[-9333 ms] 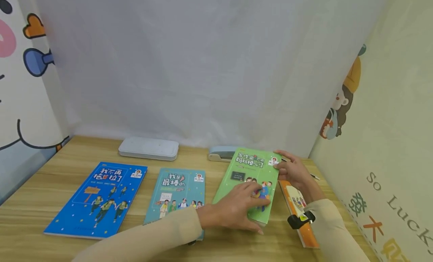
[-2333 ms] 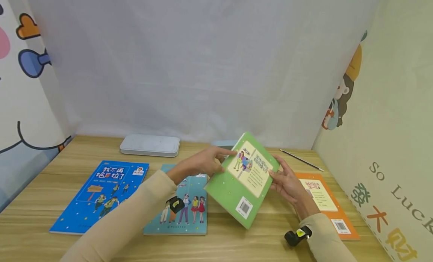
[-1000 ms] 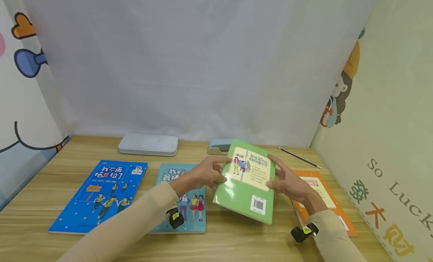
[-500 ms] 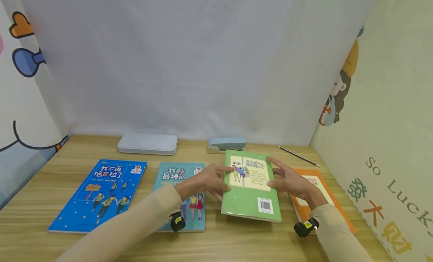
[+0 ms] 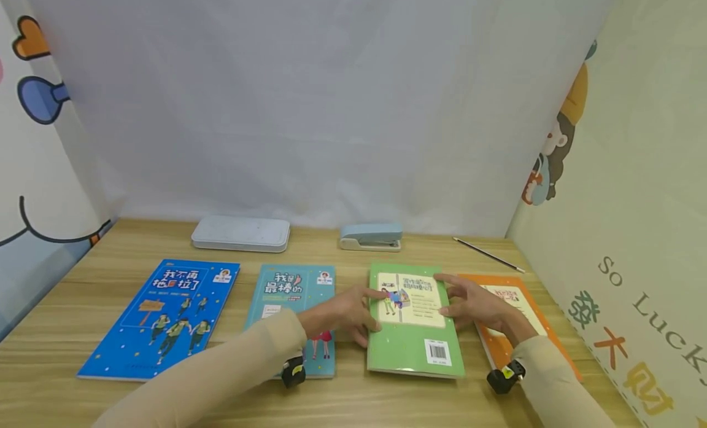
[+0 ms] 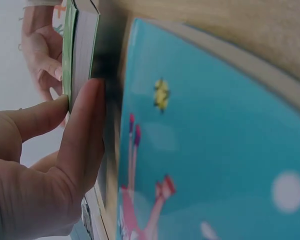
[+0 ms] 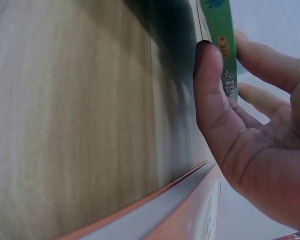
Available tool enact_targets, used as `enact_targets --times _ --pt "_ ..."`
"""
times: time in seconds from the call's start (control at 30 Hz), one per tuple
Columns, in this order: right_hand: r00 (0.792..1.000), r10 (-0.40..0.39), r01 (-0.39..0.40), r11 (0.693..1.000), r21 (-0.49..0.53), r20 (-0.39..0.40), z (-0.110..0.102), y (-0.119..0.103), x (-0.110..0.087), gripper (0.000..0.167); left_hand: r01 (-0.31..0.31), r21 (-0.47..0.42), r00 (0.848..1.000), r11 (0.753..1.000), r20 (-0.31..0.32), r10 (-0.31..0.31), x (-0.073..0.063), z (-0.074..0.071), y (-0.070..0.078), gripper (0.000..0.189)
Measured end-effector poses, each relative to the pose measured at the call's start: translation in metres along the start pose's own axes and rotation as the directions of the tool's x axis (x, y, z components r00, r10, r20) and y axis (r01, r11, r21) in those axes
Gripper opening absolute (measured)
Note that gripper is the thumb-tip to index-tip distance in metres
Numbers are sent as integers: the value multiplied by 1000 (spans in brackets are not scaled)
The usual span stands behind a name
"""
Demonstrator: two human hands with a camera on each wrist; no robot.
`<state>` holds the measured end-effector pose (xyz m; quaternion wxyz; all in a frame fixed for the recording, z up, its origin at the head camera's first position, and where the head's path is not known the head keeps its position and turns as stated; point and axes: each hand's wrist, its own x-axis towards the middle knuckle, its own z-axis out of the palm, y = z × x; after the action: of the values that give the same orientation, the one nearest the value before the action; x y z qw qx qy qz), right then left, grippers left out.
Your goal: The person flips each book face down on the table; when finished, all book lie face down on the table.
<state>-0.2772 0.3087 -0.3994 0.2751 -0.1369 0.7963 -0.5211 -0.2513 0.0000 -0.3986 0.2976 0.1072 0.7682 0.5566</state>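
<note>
A green book (image 5: 409, 354) lies back cover up, close over the wooden table between a teal book and an orange one. My left hand (image 5: 348, 311) pinches its left edge; in the left wrist view the thumb is on the cover and the fingers are beneath the page block (image 6: 85, 52). On the opposite side, my right hand (image 5: 475, 302) grips the spine edge. The right wrist view shows the green spine (image 7: 226, 60) between the fingers and thumb of that hand (image 7: 260, 137), with a shadowed gap over the wood.
Left of the green book lie a teal book (image 5: 289, 296) and a blue book (image 5: 171, 323), front covers up. An orange book (image 5: 510, 296) lies to the right. Behind are a pale case (image 5: 241, 233), a stapler (image 5: 370, 236) and a pencil (image 5: 488, 255).
The green book was front cover up, then was turned over to its back cover. Since then both hands have straightened it and lowered it towards the table, bringing the stapler fully into view.
</note>
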Motion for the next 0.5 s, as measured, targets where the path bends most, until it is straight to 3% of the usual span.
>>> enact_targets --times 0.2,0.5 --pt "1000 27 -27 999 -32 -11 1 4 0 89 -11 23 1000 1000 3 11 -1 7 -4 71" --pt "997 51 -54 996 -66 -49 4 2 1 89 -2 112 999 994 -40 7 2 14 -1 73"
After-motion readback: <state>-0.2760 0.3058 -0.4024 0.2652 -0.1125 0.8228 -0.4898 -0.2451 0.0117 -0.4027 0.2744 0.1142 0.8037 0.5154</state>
